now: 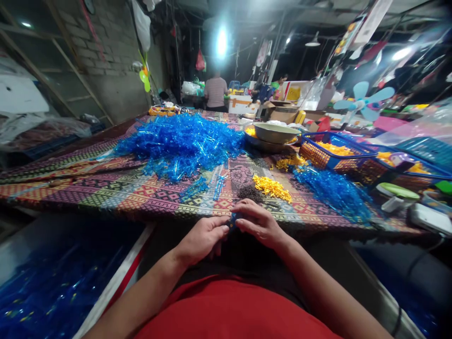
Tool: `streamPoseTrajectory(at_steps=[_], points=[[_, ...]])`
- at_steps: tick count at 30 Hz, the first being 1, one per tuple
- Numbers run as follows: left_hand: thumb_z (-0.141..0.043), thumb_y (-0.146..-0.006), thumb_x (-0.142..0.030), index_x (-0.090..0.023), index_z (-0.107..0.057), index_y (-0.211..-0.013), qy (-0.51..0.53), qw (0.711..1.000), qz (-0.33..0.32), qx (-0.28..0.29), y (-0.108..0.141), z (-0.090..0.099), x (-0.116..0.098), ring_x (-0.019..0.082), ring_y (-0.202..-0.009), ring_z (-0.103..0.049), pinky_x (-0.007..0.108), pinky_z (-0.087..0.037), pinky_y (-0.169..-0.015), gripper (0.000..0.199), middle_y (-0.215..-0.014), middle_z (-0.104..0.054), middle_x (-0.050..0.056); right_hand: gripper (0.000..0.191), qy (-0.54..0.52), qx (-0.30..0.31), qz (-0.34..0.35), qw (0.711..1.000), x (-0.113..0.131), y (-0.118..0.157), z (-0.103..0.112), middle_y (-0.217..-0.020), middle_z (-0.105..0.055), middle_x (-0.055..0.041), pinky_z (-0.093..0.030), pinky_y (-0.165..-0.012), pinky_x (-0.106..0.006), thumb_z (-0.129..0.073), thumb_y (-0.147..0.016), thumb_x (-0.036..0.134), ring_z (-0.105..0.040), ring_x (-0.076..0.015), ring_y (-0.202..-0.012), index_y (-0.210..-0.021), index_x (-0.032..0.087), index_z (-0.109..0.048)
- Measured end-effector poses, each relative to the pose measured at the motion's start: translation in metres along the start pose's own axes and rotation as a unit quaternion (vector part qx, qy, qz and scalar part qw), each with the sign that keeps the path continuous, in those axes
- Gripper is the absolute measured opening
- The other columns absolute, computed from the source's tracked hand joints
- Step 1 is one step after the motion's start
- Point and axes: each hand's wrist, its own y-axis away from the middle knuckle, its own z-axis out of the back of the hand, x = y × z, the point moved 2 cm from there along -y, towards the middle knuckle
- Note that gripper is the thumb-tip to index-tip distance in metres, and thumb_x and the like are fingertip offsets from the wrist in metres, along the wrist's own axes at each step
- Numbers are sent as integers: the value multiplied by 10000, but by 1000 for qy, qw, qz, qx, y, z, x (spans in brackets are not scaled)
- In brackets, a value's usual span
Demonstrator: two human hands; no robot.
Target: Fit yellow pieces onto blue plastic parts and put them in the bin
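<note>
My left hand (205, 238) and my right hand (256, 223) meet at the table's front edge, both closed on a small blue plastic piece (232, 222) between their fingertips. Fingers cover most of the piece. Just beyond them lie a small pile of dark bits (250, 193) and a pile of small yellow pieces (271, 188). A large heap of clear blue plastic parts (183, 141) spreads over the patterned cloth (116, 188). A smaller blue heap (332, 193) lies to the right.
Metal bowls (275, 134) and blue baskets (335, 153) with yellow pieces stand at the right. A box of blue parts (52, 278) sits below left. A fan (363, 101) and people (216, 92) are farther back.
</note>
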Motion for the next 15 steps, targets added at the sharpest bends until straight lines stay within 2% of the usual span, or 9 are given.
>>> streamPoseTrajectory(at_steps=[2,4,8,11,13,15], points=[[-481,-834,-304,-198,-515,-1187,152,985,74,29,0,0,6,108,-423,-557,184,-356,-324,369,-736,-571,15,273,-30,7,-6,1000,-3,0,1,-987,-506,-71,-473,-730,-301,-564,-841,335,-536,-166,-848,-1080,211,-605],[-542,-793,-259,-195,-494,-1187,251,962,100,37,0,0,10,135,-441,-592,182,-374,-322,402,-721,-574,15,267,-43,13,-8,999,-5,0,2,-1020,-504,-78,-473,-757,-310,-570,-839,319,-530,-181,-907,-1080,212,-609],[-577,-770,-237,-152,-533,-1032,337,934,109,56,0,-2,14,190,-486,-639,234,-461,-368,279,-717,-592,34,256,-66,23,9,998,-1,-2,4,-1082,-498,-90,-461,-827,-336,-575,-838,284,-503,-208,-1014,-1080,211,-612],[-564,-780,-256,-110,-550,-901,364,921,111,90,1,-6,15,204,-487,-644,216,-440,-350,190,-710,-601,60,255,-91,40,26,995,1,-4,5,-1110,-497,-91,-451,-862,-335,-577,-837,256,-501,-205,-1041,-1086,214,-614],[-575,-772,-252,-104,-553,-861,363,924,101,61,1,-6,16,188,-466,-632,190,-402,-332,175,-685,-602,58,284,-107,35,22,993,-1,-6,4,-1142,-494,-91,-454,-861,-325,-592,-825,253,-505,-200,-1051,-1107,218,-608],[-605,-746,-237,-113,-553,-836,349,933,85,-7,1,-4,16,162,-440,-611,181,-381,-331,162,-664,-597,37,351,-127,-14,-12,992,-7,-8,1,-1164,-502,-87,-484,-798,-304,-635,-787,266,-539,-187,-995,-1133,226,-588]])
